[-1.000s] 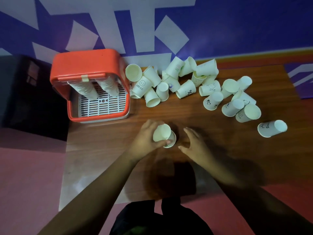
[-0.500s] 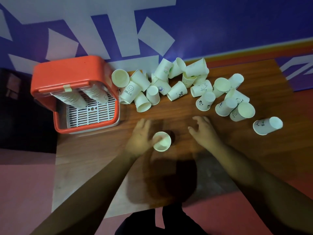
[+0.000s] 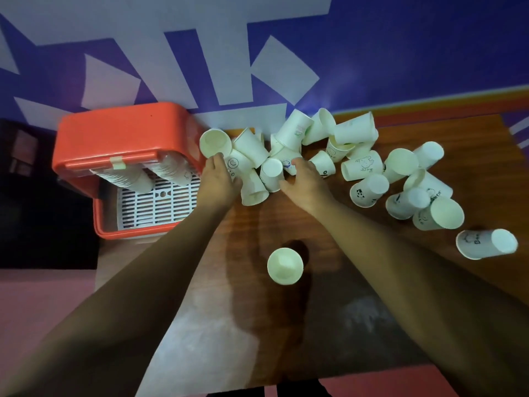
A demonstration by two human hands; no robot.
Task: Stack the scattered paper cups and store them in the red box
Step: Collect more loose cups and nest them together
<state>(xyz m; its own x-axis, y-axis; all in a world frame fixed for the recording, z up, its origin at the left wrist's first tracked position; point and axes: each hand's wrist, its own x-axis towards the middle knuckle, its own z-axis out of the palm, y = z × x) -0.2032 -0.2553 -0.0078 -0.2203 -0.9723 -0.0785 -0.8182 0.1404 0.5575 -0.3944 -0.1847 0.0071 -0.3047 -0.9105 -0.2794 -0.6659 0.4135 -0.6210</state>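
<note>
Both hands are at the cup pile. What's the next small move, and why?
Probably close the left hand on the smiley-face cup it touches and nest it into the upright cup standing alone nearer the person, which looks like the stack's start. Its grip is unclear.

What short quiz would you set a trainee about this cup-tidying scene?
1. True or false: the red box already holds stacked paper cups.
2. Multiple choice: where is the upright paper cup? A) inside the red box. B) alone on the wooden table, nearer the person than the cup pile. C) on the floor.
3. Short answer: of the left hand and the right hand, both at the cup pile, which is nearer the red box?

Key: 1 true; 2 B; 3 the left hand.
</note>
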